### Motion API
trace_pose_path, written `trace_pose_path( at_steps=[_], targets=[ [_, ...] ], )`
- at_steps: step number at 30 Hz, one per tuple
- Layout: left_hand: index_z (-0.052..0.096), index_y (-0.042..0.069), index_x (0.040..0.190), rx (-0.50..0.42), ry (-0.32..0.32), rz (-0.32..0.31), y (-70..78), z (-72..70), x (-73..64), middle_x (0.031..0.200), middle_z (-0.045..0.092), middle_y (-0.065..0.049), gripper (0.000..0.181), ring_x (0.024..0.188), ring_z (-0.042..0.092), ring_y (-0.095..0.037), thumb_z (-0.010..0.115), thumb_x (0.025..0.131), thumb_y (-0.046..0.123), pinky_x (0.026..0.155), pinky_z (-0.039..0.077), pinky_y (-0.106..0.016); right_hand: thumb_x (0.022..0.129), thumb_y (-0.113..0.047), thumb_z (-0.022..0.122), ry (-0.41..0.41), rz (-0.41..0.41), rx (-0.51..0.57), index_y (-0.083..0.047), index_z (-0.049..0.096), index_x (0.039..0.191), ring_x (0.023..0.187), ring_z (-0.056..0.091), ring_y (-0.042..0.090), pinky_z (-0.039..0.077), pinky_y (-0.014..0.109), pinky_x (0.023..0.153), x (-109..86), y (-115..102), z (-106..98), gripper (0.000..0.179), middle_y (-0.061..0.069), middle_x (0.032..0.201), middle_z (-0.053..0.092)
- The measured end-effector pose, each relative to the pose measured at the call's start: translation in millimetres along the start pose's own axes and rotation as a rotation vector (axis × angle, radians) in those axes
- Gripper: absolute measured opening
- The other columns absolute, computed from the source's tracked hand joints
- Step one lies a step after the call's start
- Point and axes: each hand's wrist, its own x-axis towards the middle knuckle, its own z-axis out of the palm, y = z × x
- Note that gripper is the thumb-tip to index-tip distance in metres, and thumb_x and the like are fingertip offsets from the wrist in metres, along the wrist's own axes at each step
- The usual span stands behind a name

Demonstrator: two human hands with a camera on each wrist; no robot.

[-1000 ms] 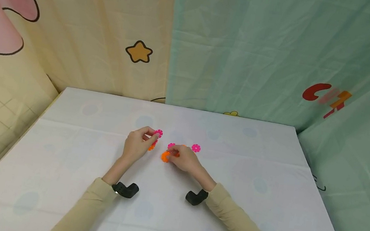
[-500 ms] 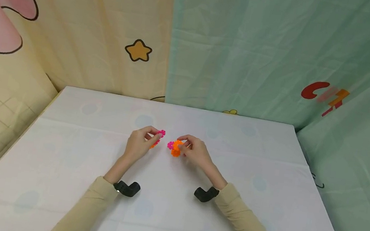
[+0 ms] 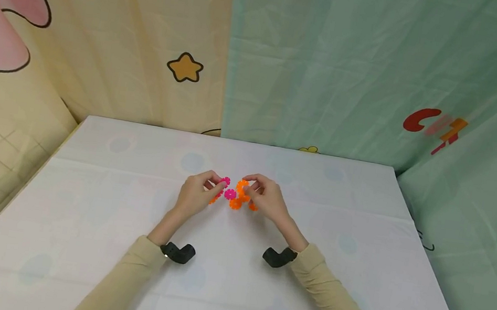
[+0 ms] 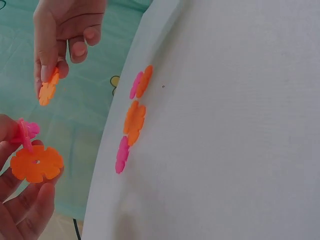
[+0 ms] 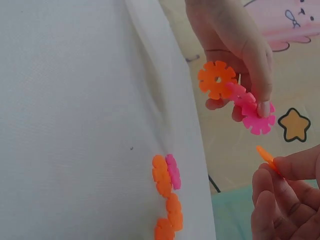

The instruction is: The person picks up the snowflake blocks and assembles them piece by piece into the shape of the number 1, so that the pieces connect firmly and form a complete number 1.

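My left hand (image 3: 195, 192) pinches a short chain of interlocking flower discs, raised above the table. In the right wrist view the chain shows an orange disc (image 5: 218, 80) at one end and a pink disc (image 5: 259, 120) under the thumb, with pink between. Facing it, my right hand (image 3: 270, 200) pinches a single orange disc (image 4: 48, 89) between thumb and fingers. The two hands are close together, their pieces apart. Loose on the table below lie a pink disc (image 3: 230, 194) and several orange discs (image 3: 235, 204); the right hand may hide others in the head view.
A white cloth with pale dots covers the table (image 3: 230, 285). Printed curtains, cream (image 3: 153, 14) and green (image 3: 336, 72), hang behind its far edge. Each wrist wears a black camera band (image 3: 279, 258).
My right hand has risen from the loose discs with an orange one, shifting right and away from me. The left hand has moved slightly right, bringing its chain nearer.
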Motion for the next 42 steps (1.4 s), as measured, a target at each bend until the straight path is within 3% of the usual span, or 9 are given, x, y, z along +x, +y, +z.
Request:
trace_pose_path(
  at_steps=[12,18,26,36,42],
  targets=[
    [0.066,0.009,0.091,-0.009,-0.039,0.025,8.3,14.6,-0.3,0.078,0.070,-0.006,0.014,0.071,0.059,-0.019,0.066,0.091,0.024,0.055,0.048,-0.024,0.093,-0.013,0.062,0.069,-0.010,0.072,-0.005,0.064,0.115,0.068,0.062,0.042,0.055,0.031,0.059,3.2,-7.6,-5.3,0.024,0.025,0.088,0.066],
    [0.066,0.010,0.089,-0.024,-0.037,0.055,9.9,18.8,-0.4,0.078,0.072,-0.006,0.014,0.068,0.060,-0.017,0.066,0.091,0.024,0.053,0.047,-0.024,0.093,-0.015,0.063,0.098,-0.009,0.092,-0.006,0.064,0.115,0.068,0.062,0.043,0.053,0.025,0.055,4.6,-8.0,-4.2,0.024,0.027,0.088,0.065],
    [0.066,0.010,0.088,-0.002,-0.016,0.080,12.1,22.6,-0.4,0.076,0.071,-0.003,0.015,0.067,0.062,-0.017,0.066,0.091,0.025,0.053,0.047,-0.024,0.092,-0.013,0.062,0.109,-0.008,0.116,-0.006,0.065,0.115,0.066,0.062,0.044,0.056,0.043,0.060,4.0,-8.6,-3.0,0.023,0.028,0.086,0.064],
    [0.066,0.010,0.086,0.076,0.030,0.140,16.7,24.4,0.4,0.069,0.069,-0.001,0.012,0.062,0.061,-0.016,0.066,0.090,0.021,0.054,0.047,-0.024,0.091,-0.013,0.064,0.132,-0.008,0.102,-0.006,0.065,0.115,0.066,0.063,0.043,0.048,0.021,0.051,3.4,-9.4,-0.7,0.025,0.025,0.083,0.064],
    [0.066,0.008,0.086,0.147,0.080,0.209,17.5,27.4,0.6,0.067,0.066,-0.002,0.013,0.055,0.056,-0.013,0.067,0.090,0.020,0.052,0.045,-0.021,0.089,-0.010,0.064,0.165,-0.041,0.077,-0.003,0.068,0.111,0.062,0.063,0.037,0.048,0.019,0.050,4.0,-11.8,-0.5,0.023,0.019,0.075,0.064]
  ],
)
